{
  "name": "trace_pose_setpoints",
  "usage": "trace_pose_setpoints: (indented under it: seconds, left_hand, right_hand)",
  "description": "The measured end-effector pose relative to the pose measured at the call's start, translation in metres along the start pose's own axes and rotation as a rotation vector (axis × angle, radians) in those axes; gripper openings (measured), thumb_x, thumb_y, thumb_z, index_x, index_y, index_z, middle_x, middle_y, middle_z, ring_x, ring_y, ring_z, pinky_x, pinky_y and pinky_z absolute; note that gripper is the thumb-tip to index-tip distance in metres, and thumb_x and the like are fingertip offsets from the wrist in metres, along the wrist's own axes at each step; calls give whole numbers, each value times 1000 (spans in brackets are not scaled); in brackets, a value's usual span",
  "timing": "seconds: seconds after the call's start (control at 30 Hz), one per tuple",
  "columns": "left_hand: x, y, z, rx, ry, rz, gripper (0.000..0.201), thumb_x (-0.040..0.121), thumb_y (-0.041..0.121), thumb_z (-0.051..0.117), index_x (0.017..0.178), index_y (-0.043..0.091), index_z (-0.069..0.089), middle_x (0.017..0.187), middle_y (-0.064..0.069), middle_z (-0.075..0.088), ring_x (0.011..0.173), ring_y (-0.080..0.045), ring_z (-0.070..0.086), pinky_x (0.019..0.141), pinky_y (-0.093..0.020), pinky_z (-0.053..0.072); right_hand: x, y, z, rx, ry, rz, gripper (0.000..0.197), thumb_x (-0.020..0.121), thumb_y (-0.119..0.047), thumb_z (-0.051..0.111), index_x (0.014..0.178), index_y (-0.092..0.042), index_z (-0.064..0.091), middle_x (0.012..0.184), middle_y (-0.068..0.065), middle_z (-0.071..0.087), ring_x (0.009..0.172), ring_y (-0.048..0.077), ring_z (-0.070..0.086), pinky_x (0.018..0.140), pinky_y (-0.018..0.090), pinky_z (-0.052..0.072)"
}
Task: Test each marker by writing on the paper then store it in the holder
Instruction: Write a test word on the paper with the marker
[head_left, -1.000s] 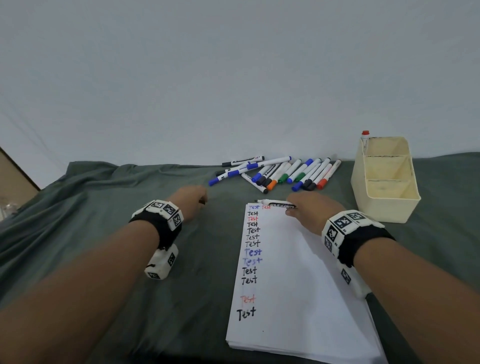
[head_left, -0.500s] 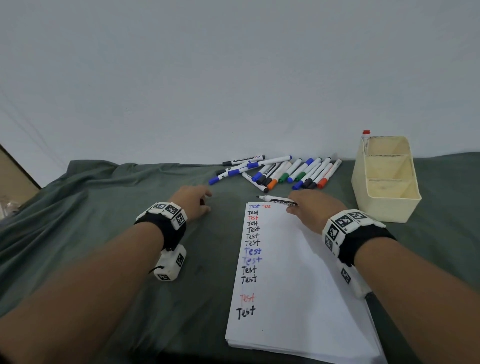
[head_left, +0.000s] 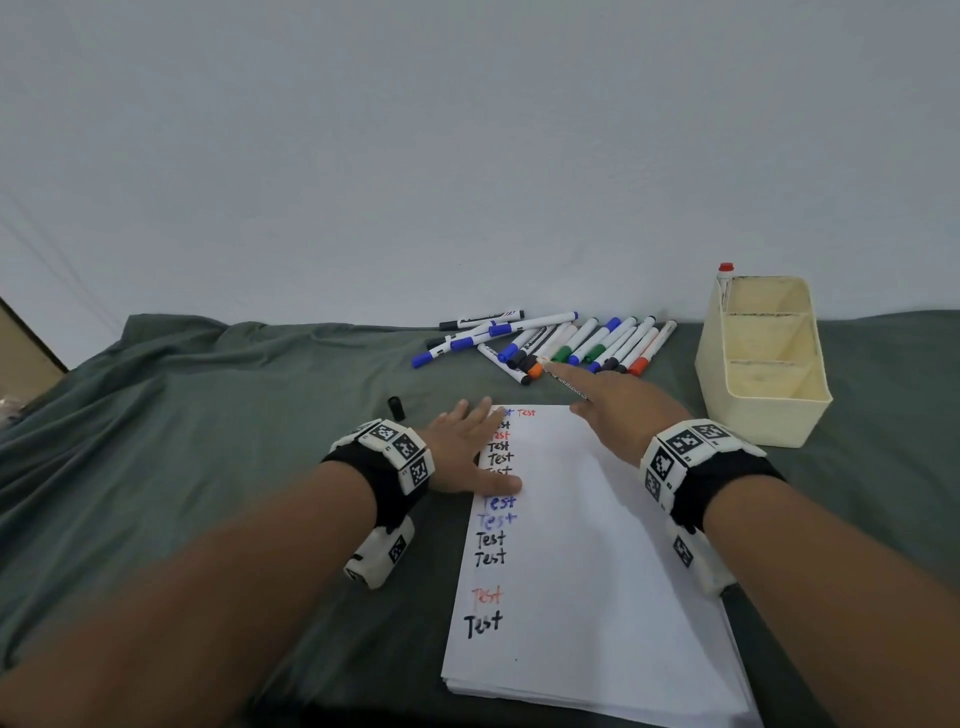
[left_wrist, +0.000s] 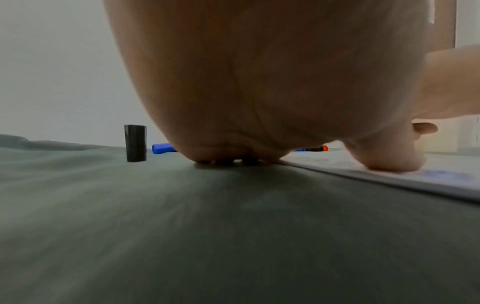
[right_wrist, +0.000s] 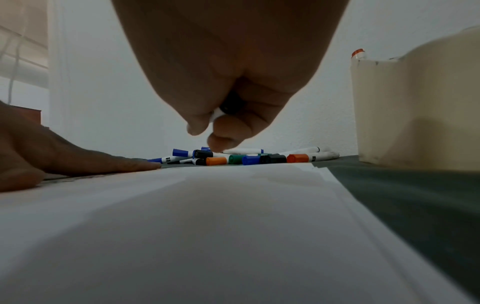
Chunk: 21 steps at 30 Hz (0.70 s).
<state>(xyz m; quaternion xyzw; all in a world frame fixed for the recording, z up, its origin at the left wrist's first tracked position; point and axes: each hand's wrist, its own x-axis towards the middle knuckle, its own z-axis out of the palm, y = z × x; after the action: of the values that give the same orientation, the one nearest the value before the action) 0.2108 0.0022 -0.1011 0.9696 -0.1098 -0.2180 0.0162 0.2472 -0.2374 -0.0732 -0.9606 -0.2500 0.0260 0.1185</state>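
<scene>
Left hand (head_left: 467, 452) shifted onto "Test" paper (head_left: 582, 545), cap (head_left: 397, 408) standing

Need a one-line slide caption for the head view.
Left hand flattens white paper stack; right hand holds uncapped black marker; black cap stands on green cloth.

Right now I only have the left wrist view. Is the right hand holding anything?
Observer: Yes. The right hand grips a white marker with a black end, raised near the far edge of the white paper stack.
Operator: Anything stored in the holder?
Observer: One red-capped marker stands in the far compartment of the cream plastic holder. The two nearer compartments look empty.
</scene>
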Motion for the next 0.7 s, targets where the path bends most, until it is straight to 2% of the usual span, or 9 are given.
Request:
trace_pose_setpoints:
  seconds: [0.1, 0.17, 0.27, 0.33, 0.4, 0.47, 0.57, 0.63, 0.7]
  left_hand:
    - [4, -1, 6, 28, 2, -5, 119, 74, 88, 42, 155, 23, -16, 162, 0, -23, 149, -26, -18, 122, -46, -1]
    - [6, -2, 8, 18, 0, -3, 121, 72, 90, 41, 155, 23, -17, 162, 1, -24, 149, -26, -19, 122, -46, -3]
    - [7, -4, 9, 4, -1, -4, 122, 71, 91, 40, 154, 24, -17, 162, 2, -24, 149, -25, -19, 120, -45, -5]
    - [8, -3, 8, 0, -2, -1, 122, 70, 91, 40, 154, 24, -17, 162, 3, -24, 149, -25, -19, 120, -44, -5]
    - [8, -2, 8, -2, -2, 0, 121, 71, 90, 41, 154, 24, -17, 162, 3, -24, 149, -24, -18, 120, -44, -5]
    - [5, -1, 7, -2, -4, -3, 120, 72, 89, 42, 154, 25, -17, 162, 4, -24, 149, -24, -18, 120, -44, -5]
    - [1, 2, 6, 6, -9, -7, 119, 74, 88, 42, 155, 24, -17, 162, 3, -23, 150, -24, -18, 121, -44, -4]
    - [-2, 4, 5, 12, -7, 0, 117, 76, 87, 41, 155, 23, -17, 162, 3, -23, 150, -24, -17, 121, -44, -4]
    - [-4, 5, 4, 12, -3, 4, 116, 77, 85, 41, 155, 22, -17, 162, 2, -23, 150, -25, -17, 121, -44, -4]
  right_hand:
    - [1, -1, 3, -61, -1, -42, 47, 108, -26, 40, 153, -39, 32, 123, 7, 56, 100, 25, 61, 88, 39, 53]
    - [1, -2, 5, -29, 33, -54, 48, 107, -27, 43, 153, -38, 33, 124, 5, 54, 103, 25, 59, 89, 39, 51]
    - [4, 2, 1, 93, 92, -51, 73, 97, -33, 62, 157, -38, 21, 119, -2, 45, 109, 18, 54, 86, 28, 43]
    - [5, 5, -5, 200, 115, -30, 94, 87, -33, 74, 159, -37, 14, 114, -8, 42, 97, 9, 50, 80, 21, 38]
    - [9, 5, -9, 401, 189, 17, 100, 80, -28, 81, 159, -35, 19, 109, -12, 45, 87, 5, 49, 72, 17, 37]
    - [14, 3, -8, 696, 301, 80, 78, 82, -23, 79, 150, -32, 43, 99, -14, 55, 79, 4, 51, 68, 15, 39]
    - [22, -6, -2, 1251, 449, 215, 29, 92, -26, 68, 121, -22, 72, 62, -11, 54, 53, 8, 45, 50, 21, 38]
    - [26, -15, 5, 1557, 451, 333, 22, 95, -32, 68, 107, -15, 76, 62, -4, 51, 52, 12, 43, 47, 24, 35]
    - [29, -24, 13, 1764, 433, 408, 27, 96, -37, 68, 95, -11, 76, 67, -1, 56, 52, 12, 48, 50, 24, 44]
